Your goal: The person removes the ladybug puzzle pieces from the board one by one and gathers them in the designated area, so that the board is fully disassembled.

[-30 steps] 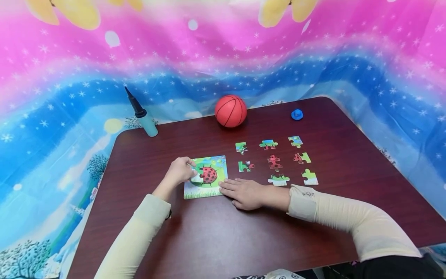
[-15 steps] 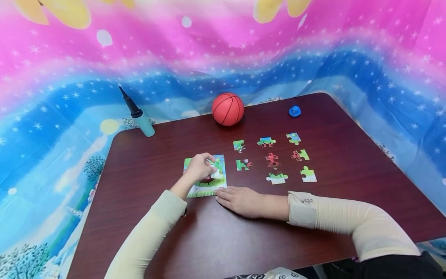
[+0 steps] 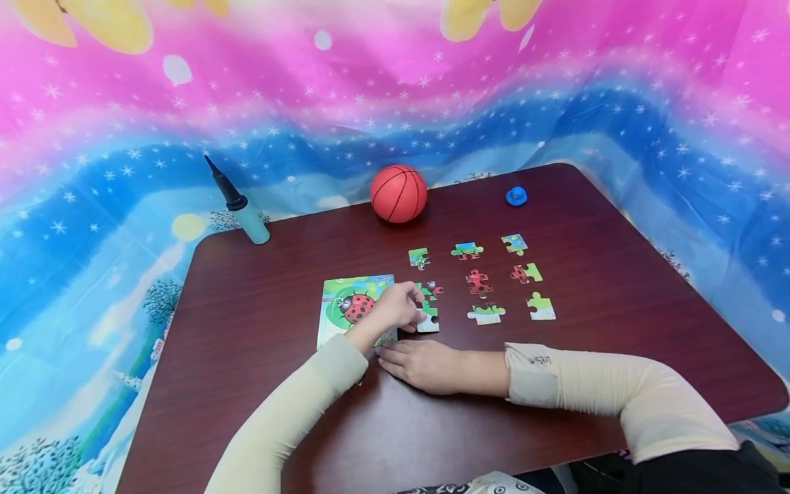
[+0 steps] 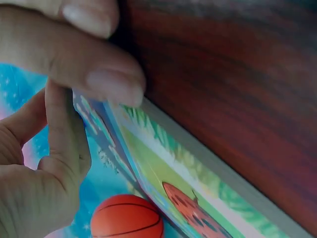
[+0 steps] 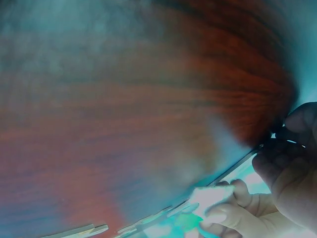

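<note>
The left hand (image 3: 398,307) has its fingers curled round a puzzle piece (image 3: 427,320), green above and white below, pinching it just right of centre in the head view; the piece sits at the right edge of the puzzle board (image 3: 345,305), whose ladybird picture shows to the left of the knuckles; in the left wrist view the thumb and fingers (image 4: 94,74) close on the thin edge of a printed card, the board's grey rim running off to the lower right. The right hand (image 3: 426,365) lies flat on the table (image 3: 259,384) just below the left hand, fingers straight and together, pointing left, their tips near the board's lower right corner; it holds nothing.

Beyond the held piece, toward the centre right of the frame, loose puzzle pieces (image 3: 478,281) lie in rows, apart from one another; the nearest, green and red, lies right beside the left fingers. Farther up the frame an orange ball (image 3: 398,193) rests near the table's far edge; a small blue object (image 3: 516,196) lies to its right, well apart; a teal hand pump (image 3: 243,207) with a black nozzle stands tilted at the table's upper left corner. A pink and blue starry cloth (image 3: 395,89) fills the background; both forearms wear cream sleeves (image 3: 605,394).
</note>
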`<action>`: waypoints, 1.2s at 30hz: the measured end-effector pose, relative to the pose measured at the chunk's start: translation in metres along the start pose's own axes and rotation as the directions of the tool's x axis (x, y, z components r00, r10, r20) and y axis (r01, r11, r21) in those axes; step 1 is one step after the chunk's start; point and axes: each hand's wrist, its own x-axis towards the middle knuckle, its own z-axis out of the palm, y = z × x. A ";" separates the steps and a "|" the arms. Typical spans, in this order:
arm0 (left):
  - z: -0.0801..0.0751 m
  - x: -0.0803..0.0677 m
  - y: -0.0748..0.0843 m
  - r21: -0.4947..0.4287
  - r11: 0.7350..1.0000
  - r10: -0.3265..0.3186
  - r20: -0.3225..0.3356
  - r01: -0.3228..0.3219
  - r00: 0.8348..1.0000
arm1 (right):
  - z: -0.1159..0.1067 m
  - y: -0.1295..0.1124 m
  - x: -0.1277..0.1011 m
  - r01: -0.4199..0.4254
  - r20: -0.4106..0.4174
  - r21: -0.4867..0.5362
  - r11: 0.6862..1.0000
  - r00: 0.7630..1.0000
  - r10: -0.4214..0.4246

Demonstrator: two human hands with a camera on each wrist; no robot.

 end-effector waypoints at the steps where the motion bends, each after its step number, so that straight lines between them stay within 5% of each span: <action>1: 0.002 0.001 0.000 0.030 1.000 -0.001 -0.004 0.002 1.000 | 0.000 0.000 0.000 -0.001 0.005 0.004 1.000 1.000 0.001; 7: 0.006 0.005 -0.002 0.336 0.942 0.026 -0.032 -0.013 0.999 | -0.003 -0.001 0.002 -0.004 0.045 0.024 1.000 0.999 0.003; 17: 0.004 0.006 -0.002 0.532 0.845 0.109 -0.064 -0.059 0.992 | -0.005 -0.001 0.004 0.003 0.054 0.007 1.000 0.999 -0.003; 27: 0.001 0.007 -0.005 0.509 0.860 0.098 -0.074 -0.047 0.992 | -0.007 0.002 0.002 0.009 0.061 0.029 1.000 0.998 -0.011; 36: -0.021 -0.009 -0.008 0.359 0.919 0.225 -0.148 -0.160 0.963 | -0.010 0.017 -0.006 0.010 0.011 0.168 0.986 1.000 -0.012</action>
